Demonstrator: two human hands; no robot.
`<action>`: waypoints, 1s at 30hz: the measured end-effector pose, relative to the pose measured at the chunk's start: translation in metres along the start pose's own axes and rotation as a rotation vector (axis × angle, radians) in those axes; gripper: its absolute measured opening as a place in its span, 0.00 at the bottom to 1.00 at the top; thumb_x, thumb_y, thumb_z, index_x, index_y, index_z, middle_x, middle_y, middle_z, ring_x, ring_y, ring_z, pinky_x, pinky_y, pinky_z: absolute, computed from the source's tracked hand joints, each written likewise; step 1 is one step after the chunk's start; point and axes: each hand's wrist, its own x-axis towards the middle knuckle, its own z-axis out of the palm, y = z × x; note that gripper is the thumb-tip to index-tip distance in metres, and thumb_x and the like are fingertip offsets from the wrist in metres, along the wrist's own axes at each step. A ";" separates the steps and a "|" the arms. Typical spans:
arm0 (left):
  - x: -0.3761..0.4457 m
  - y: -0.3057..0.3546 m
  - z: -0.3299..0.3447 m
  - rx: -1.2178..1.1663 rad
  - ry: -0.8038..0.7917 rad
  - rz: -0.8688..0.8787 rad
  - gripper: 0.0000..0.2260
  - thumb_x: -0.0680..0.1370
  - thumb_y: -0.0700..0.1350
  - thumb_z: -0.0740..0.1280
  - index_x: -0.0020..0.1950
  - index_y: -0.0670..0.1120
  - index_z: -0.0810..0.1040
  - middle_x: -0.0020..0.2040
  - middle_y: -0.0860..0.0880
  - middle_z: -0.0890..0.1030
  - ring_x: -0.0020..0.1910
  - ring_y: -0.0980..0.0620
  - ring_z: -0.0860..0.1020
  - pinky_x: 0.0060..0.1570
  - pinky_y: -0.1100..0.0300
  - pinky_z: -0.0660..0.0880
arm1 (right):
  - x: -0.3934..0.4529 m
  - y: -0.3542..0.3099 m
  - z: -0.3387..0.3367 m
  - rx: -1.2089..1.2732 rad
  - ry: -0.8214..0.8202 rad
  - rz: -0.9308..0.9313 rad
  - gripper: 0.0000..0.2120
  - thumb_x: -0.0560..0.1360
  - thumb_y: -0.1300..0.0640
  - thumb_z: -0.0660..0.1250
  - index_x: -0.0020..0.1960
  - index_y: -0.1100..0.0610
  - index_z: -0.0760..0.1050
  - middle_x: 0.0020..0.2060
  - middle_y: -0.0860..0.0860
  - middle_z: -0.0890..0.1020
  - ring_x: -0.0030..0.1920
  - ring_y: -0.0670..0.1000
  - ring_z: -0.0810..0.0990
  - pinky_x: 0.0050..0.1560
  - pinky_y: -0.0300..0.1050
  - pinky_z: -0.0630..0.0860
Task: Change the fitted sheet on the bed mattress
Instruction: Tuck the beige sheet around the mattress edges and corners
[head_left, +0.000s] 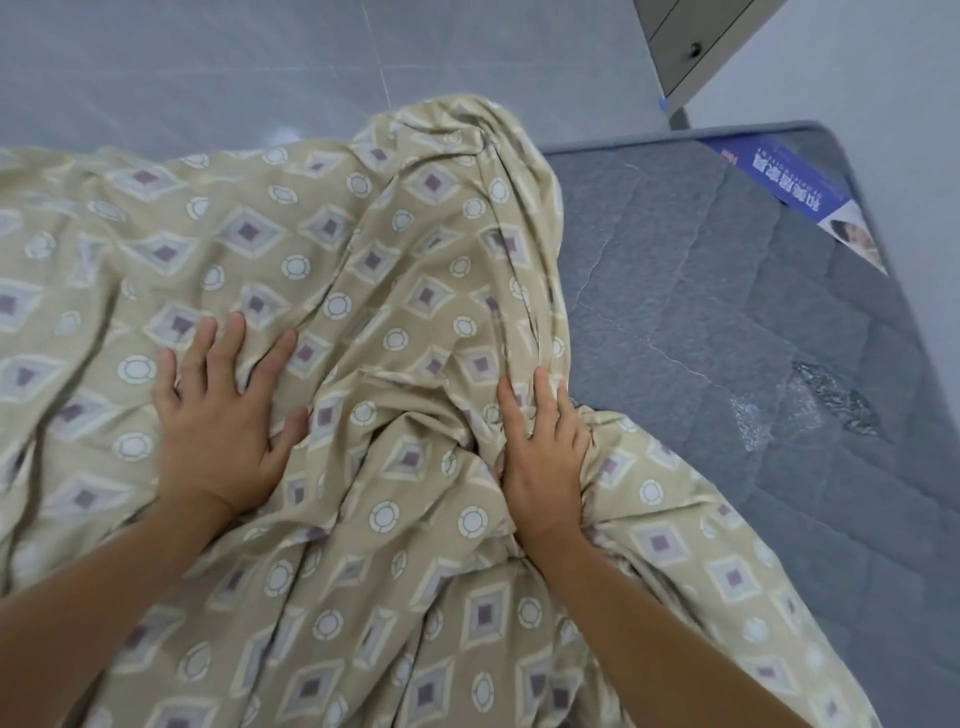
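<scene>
A beige fitted sheet (395, 270) with diamond and circle patterns lies rumpled over the left and middle of the grey quilted mattress (727, 322). My left hand (223, 415) lies flat on the sheet with fingers spread. My right hand (545, 447) rests on a raised fold of the sheet near its right edge, fingers fairly straight, thumb tucked into the cloth. The right part of the mattress is bare, with clear plastic wrap still on it.
A blue printed label (800, 192) sits at the mattress's far right corner. Grey tiled floor (208, 67) lies beyond the bed. A grey cabinet (691, 47) with a round knob stands at the top right by the wall.
</scene>
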 end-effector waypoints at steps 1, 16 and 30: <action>0.000 0.000 0.000 0.003 -0.006 0.004 0.33 0.80 0.64 0.53 0.84 0.53 0.62 0.83 0.37 0.58 0.83 0.34 0.53 0.78 0.33 0.47 | 0.000 0.002 0.002 0.008 0.000 -0.004 0.35 0.75 0.51 0.50 0.83 0.49 0.63 0.83 0.60 0.59 0.80 0.68 0.61 0.72 0.69 0.61; -0.022 0.060 -0.020 0.105 0.108 -0.116 0.31 0.83 0.36 0.63 0.84 0.55 0.60 0.83 0.37 0.57 0.78 0.29 0.60 0.73 0.29 0.59 | -0.002 0.025 0.020 0.149 0.216 -0.148 0.25 0.79 0.42 0.61 0.72 0.51 0.75 0.78 0.61 0.69 0.74 0.66 0.68 0.72 0.68 0.65; -0.200 0.189 -0.084 -0.232 -0.315 -0.081 0.19 0.73 0.58 0.54 0.47 0.52 0.81 0.34 0.50 0.79 0.38 0.44 0.79 0.35 0.54 0.68 | -0.163 0.075 -0.059 0.157 0.010 -0.314 0.11 0.78 0.57 0.64 0.59 0.57 0.71 0.48 0.54 0.76 0.44 0.58 0.78 0.41 0.50 0.71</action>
